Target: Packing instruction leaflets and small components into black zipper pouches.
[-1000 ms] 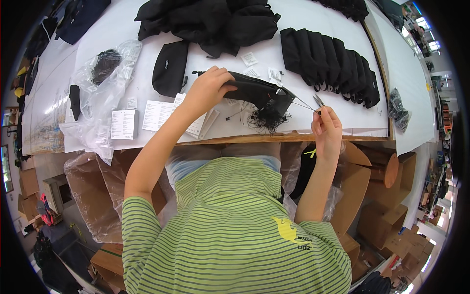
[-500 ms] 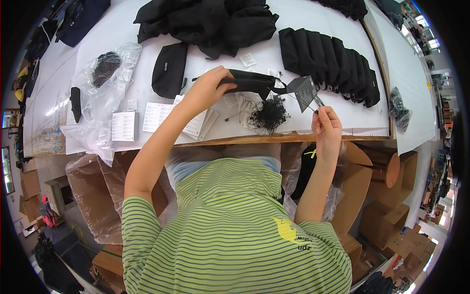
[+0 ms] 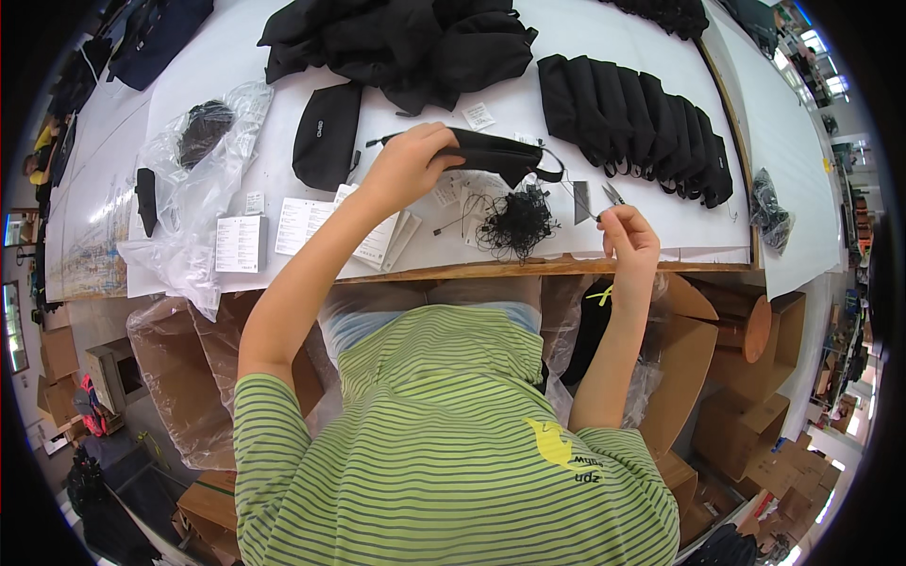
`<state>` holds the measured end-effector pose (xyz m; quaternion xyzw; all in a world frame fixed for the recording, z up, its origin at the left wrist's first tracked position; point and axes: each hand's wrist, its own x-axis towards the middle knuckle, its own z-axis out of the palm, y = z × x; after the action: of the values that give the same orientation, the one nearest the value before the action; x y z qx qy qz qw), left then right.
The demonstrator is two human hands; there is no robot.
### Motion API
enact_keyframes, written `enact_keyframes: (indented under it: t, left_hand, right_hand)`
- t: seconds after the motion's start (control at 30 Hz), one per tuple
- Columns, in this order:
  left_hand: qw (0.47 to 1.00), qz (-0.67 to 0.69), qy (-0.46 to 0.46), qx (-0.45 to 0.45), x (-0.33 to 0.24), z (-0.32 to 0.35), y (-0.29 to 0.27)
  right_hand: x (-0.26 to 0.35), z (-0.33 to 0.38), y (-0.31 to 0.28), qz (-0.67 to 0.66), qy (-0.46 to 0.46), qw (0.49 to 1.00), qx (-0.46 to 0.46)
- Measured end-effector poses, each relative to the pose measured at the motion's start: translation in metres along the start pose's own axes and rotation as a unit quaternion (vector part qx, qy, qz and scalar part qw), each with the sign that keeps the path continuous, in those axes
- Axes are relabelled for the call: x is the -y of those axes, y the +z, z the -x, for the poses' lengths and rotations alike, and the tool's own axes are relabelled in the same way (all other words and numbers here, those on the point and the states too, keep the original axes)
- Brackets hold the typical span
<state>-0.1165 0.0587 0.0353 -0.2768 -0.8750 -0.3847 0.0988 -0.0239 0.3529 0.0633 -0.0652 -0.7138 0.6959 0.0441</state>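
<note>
A person in a green striped shirt is leaning over a white table (image 3: 661, 28), seen from above. Just above the centre of the frame, the left hand (image 3: 408, 162) is gripping a long, flat black pouch (image 3: 491, 151), fingers curled over its left end and pressed together against the thumb beneath. The pouch is hanging level above the tabletop, with a thin black cord looping off its right end.

Right of centre, the right hand (image 3: 630, 241) is pinching the handles of small snips (image 3: 612, 195), fingertips closed tight; a small grey tag (image 3: 582, 202) is dangling just beside the blades.

The pouch looks light and soft, likely to sag and fold if held by one end only, so a grip along its stiffer seamed edge would probably steady it best. The cord seems thin and easy to snag.

Directly below the pouch, a tangle of black strings (image 3: 514, 224) is lying near the wooden table edge (image 3: 491, 271), beside white paper cards (image 3: 307, 224). At upper right a row of finished black pouches (image 3: 642, 123) is standing close together; at top centre a heap of black fabric (image 3: 406, 47) is sprawling. Clear plastic bags (image 3: 193, 189) are crowding the left. Open room is narrow: mainly the bare strip between the strings and the row of pouches.
</note>
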Motion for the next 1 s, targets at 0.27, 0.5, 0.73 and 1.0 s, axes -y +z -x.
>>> enact_keyframes:
  t: [0.27, 0.5, 0.73, 1.0]
  left_hand:
    - [0.991, -0.007, 0.133, 0.001, -0.077, -0.041, -0.049]
    - [0.995, 0.064, 0.059, 0.056, -0.105, -0.007, -0.066]
    - [0.998, 0.024, -0.060, 0.028, -0.092, 0.031, -0.091]
    - [0.968, -0.008, -0.230, 0.104, -0.085, 0.090, -0.102]
  right_hand:
    - [0.015, 0.002, 0.025, 0.196, -0.168, 0.966, 0.000]
    - [0.000, 0.002, 0.035, 0.073, -0.156, 0.973, 0.151]
    - [-0.005, 0.017, 0.038, -0.084, 0.081, 0.984, 0.132]
    - [0.023, 0.020, 0.020, 0.059, 0.078, 0.975, 0.201]
